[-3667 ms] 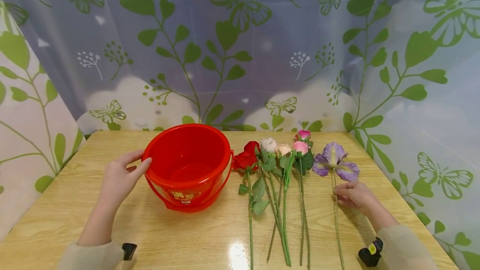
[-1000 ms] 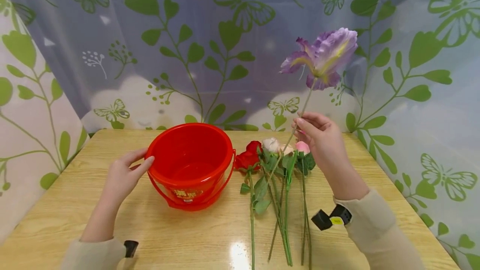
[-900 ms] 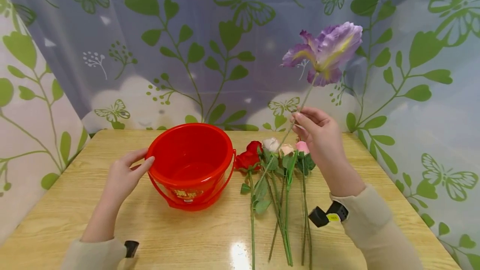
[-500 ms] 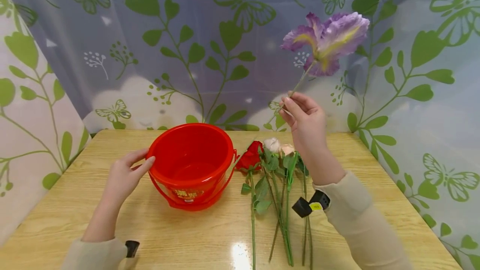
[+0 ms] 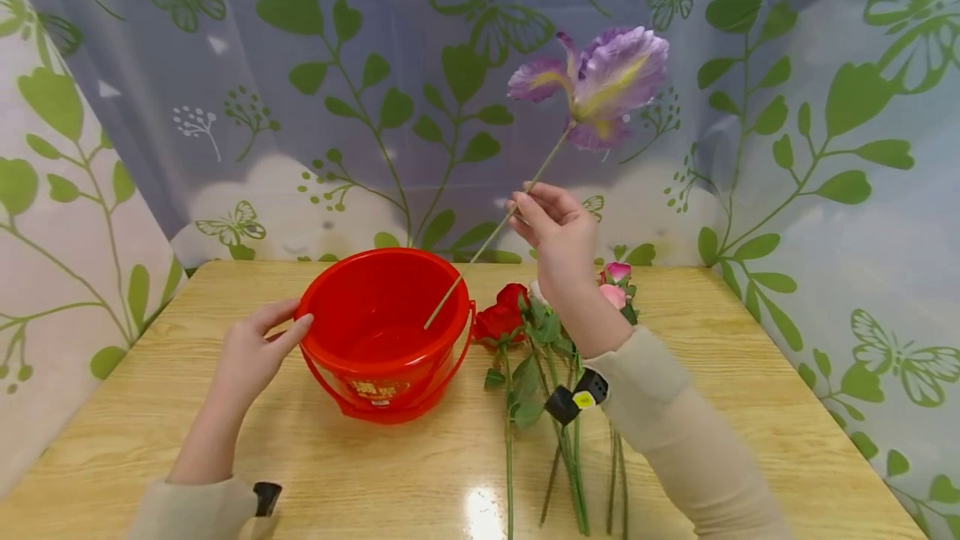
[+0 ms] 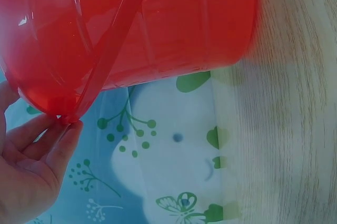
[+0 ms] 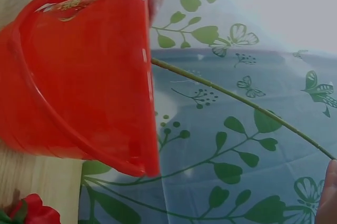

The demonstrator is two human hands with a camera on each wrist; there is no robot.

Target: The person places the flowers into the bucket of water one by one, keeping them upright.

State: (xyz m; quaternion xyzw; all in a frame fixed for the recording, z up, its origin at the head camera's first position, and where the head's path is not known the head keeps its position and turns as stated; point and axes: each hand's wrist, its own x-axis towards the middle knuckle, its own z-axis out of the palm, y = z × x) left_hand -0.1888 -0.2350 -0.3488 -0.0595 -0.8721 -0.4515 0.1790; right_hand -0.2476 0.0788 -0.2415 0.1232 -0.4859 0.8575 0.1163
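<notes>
My right hand [image 5: 558, 244] pinches the long green stem of a purple artificial iris [image 5: 600, 86], held up above the table. Its bloom points up and to the right, and the stem's lower end overlaps the inside of a red plastic bucket [image 5: 386, 377]. In the right wrist view the stem [image 7: 237, 97] runs past the bucket's rim. My left hand [image 5: 251, 352] grips the bucket's left rim between thumb and fingers, by the handle joint in the left wrist view. The bucket stands upright on the table, its handle hanging down.
On the wooden table [image 5: 360, 482], right of the bucket, lie several artificial roses: a red rose [image 5: 501, 319], pink roses [image 5: 613, 294], and a white one partly hidden by my right arm. A patterned curtain [image 5: 375, 132] hangs behind the table.
My right hand has picked the iris up from the table's right side, raised it and carried it left, bringing the stem end over the bucket. The left hand stays on the rim.
</notes>
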